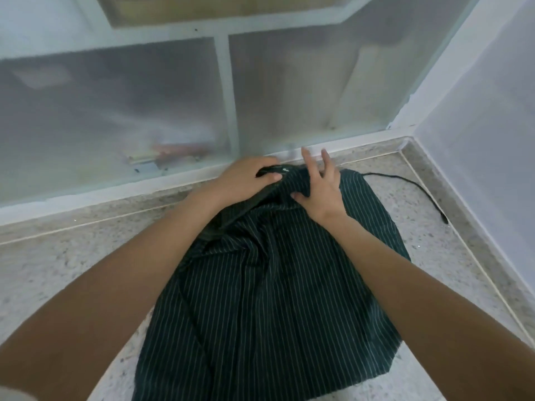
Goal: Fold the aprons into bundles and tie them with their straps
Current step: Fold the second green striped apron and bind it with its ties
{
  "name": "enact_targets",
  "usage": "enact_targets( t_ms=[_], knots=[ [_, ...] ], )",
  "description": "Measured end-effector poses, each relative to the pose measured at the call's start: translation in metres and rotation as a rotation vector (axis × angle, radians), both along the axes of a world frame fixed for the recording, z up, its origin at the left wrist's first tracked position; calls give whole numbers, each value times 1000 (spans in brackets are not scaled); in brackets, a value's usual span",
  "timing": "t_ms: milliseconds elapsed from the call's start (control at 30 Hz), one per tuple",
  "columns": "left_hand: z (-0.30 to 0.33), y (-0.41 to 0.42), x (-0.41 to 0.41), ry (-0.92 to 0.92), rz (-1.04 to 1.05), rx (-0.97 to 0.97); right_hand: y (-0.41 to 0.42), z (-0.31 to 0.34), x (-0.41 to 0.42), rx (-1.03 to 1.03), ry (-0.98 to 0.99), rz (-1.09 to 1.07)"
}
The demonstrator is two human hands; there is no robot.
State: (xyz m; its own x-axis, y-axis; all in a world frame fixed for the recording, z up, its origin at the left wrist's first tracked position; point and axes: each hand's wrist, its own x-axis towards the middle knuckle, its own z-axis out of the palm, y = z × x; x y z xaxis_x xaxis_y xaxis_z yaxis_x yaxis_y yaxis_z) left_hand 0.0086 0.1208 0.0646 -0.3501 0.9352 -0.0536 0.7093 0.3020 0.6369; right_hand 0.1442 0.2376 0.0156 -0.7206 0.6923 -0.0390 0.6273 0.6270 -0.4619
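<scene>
Dark green apron with thin white pinstripes [278,279] lies spread on the speckled grey terrazzo floor [58,270], in the corner where the frosted-glass partition with white frames [173,91] meets the white wall [492,125]. Cloth is rumpled, not flat: creases run through the middle, far end bunched up near the partition's base.

Both hands work at that far end.

Left hand [246,178]: grip closed on the apron's top edge. Fingers curl over the dark bunched hem, thumb pressing in from the near side. Forearm crosses the left part of the cloth.

Right hand [321,189]: palm down on the striped fabric just beside the left hand. Thumb tucked against a fold, the other fingers straight and splayed, tips lifted toward the partition. Looks like pressing, not clamping; grip is open.

The two hands sit close together, not touching as far as I can tell.

One black strap [411,186] runs out from the apron's far right corner, curves across the bare floor toward the wall, loose end lying flat near the wall's base. Neither hand touches it. Other strap: can't tell where it is, likely under the bunch or hidden by the hands.

Near end of the apron reaches the bottom of the view, between the two forearms.

Behind the frosted glass: blurred shapes only, something reddish low down. Can't identify.
</scene>
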Motion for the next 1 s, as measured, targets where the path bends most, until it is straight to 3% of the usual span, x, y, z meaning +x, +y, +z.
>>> enact_targets(
  t_ms=[67,200,267,333,400,467,500,567,633,867,1000],
  knots=[
    [18,-1,-3,51,-53,29,3,19,-15,6,-63,95],
    [38,-10,-14,323,234,45,-9,62,-13,-446,142,26],
    [52,-14,-11,320,342,49,-15,86,-4,-567,224,5],
    [68,-24,5,275,413,197,-27,114,11,-602,275,-41],
    [73,-21,9,107,470,298,-27,123,13,-679,305,-93],
    [86,-26,18,-160,379,256,-33,144,22,-689,345,-141],
    [93,-28,23,-230,264,141,-35,149,24,-721,371,-164],
    [112,-38,38,-275,31,-95,-45,170,36,-764,432,-199],
    [126,-46,48,-262,-85,-182,-55,190,50,-779,505,-221],
    [158,-98,52,-38,118,-84,-77,226,118,-751,706,-384],
    [195,-136,76,12,196,99,-101,242,163,-571,731,-381]
  ],
)
